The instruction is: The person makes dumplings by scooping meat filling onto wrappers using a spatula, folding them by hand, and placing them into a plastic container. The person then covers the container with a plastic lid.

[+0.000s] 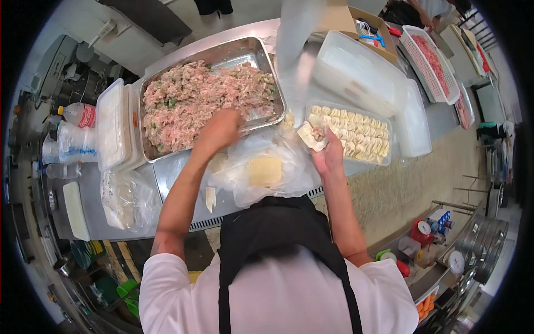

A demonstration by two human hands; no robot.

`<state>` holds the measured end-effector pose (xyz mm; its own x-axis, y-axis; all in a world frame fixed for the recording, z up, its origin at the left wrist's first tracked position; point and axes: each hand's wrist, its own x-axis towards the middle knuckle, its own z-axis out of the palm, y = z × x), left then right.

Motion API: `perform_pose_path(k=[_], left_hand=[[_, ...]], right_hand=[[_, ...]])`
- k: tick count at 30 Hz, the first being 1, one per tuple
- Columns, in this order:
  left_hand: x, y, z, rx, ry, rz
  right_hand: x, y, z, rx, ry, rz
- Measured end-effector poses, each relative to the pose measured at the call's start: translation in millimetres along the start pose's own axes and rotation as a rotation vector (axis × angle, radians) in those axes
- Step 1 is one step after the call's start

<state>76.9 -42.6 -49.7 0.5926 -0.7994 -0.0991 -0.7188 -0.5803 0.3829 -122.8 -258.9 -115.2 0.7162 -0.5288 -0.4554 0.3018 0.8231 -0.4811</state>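
Observation:
My left hand (222, 128) is closed at the front edge of a deep metal tray (281, 92) of minced meat with green bits (189, 100). Its fingers are curled and slightly blurred, and anything inside them is hidden. My right hand (329, 153) holds a square dumpling wrapper (313, 137) with a dab of filling on it. Just beside that hand, a clear plastic box (384, 160) contains rows of folded dumplings (356, 131). Between my arms, a stack of wrappers (265, 171) rests on a crumpled plastic bag (239, 186).
Lidded plastic boxes (111, 125) stand left of the metal tray, near a cola bottle (78, 114). Large translucent containers (356, 72) sit behind the dumplings. A white basket of meat (431, 64) is at the far right. A pale blurred shape (295, 50) crosses the table's back.

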Motion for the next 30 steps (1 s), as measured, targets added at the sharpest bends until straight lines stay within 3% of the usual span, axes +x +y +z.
perform_pose_path(k=[2,3,6,10,12,13,15,20,22,25,30], left_hand=[[-3,-17,-16,-0.255,-0.045,0.175],[-11,-19,-18,-0.460,-0.032,0.134],[-30,3,-22,-0.658,0.016,-0.012],[-39,22,22,-0.725,0.147,0.132],[-45,23,48,-0.383,0.271,0.236],[-52,30,38,-0.313,0.189,0.140],[-62,43,12,-0.296,0.221,0.133],[-59,53,19,-0.426,0.350,0.184],[-53,44,20,-0.338,0.165,0.168],[-49,20,2,-0.234,0.203,0.107],[-3,9,-1,0.070,0.099,-0.099]], right_hand=[[1,6,6,-0.045,0.052,-0.004],[1,8,11,-0.038,0.055,-0.010],[-4,13,22,0.049,0.038,0.029],[-2,17,41,0.106,-0.045,0.140],[3,19,44,0.178,-0.021,0.157],[4,19,45,0.179,-0.023,0.155],[4,18,44,0.162,0.075,0.081],[-1,20,52,0.116,0.067,0.057],[4,18,49,0.101,0.040,0.050],[8,8,28,0.064,0.068,-0.114],[8,4,32,0.070,0.076,-0.094]])
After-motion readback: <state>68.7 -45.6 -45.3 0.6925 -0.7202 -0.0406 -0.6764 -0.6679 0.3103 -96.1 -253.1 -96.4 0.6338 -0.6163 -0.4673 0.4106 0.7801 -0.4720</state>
